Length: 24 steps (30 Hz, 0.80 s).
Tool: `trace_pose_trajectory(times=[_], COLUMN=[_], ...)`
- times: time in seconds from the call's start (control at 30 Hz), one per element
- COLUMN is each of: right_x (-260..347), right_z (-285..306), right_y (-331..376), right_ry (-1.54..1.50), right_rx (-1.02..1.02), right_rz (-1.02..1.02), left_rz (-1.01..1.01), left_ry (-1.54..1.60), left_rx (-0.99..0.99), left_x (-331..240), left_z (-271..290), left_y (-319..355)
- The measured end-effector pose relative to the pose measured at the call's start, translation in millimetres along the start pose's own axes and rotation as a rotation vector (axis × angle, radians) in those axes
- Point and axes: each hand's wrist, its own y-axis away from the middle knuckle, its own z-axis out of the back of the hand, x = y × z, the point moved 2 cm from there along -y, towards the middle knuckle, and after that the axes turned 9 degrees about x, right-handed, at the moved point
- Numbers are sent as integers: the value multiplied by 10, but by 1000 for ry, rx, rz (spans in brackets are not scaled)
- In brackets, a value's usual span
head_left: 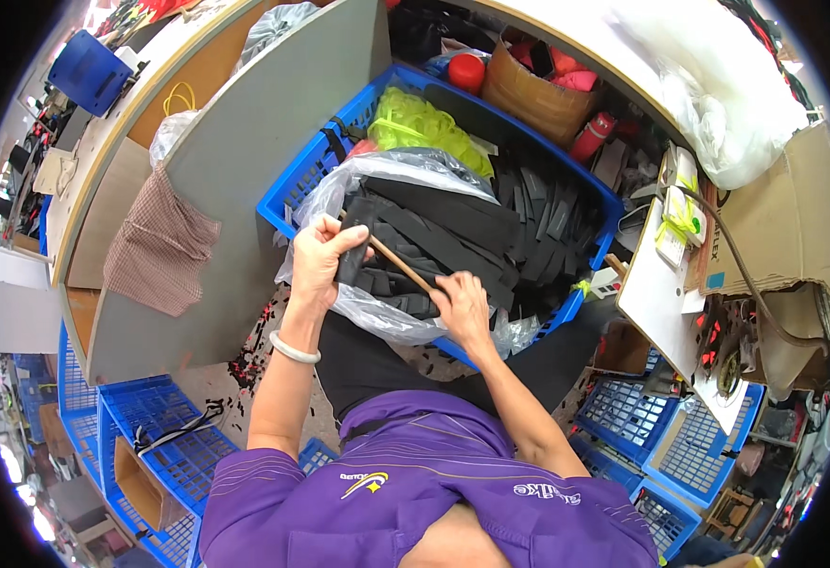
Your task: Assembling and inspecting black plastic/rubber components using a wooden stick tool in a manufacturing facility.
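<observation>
Black soft-looking flat piece (351,262), pinched in the left hand (317,257), wants steadying against the slim brown stick (402,264) the right hand (464,309) grips.

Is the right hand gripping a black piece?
No, the left hand grips the black piece, while the right hand is at the wooden stick.
</observation>
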Motion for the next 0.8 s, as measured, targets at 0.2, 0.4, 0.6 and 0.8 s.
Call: trace_pose_trajectory(times=[0.2, 0.4, 0.6, 0.8], right_x=[608, 489, 408, 391], right_z=[750, 713, 83, -220], right_y=[-592, -537, -168, -217], right_ry=[-1090, -1130, -1359, -1360], right_rx=[358, 327, 169, 107], right_rz=[-153, -95, -379, -513], left_rz=[158, 289, 145, 166], left_ry=[-122, -343, -257, 380], left_rx=[206, 397, -12, -74], left_x=[42, 54, 343, 1005], left_z=[-265, -237, 118, -142], left_y=[172, 202, 97, 158])
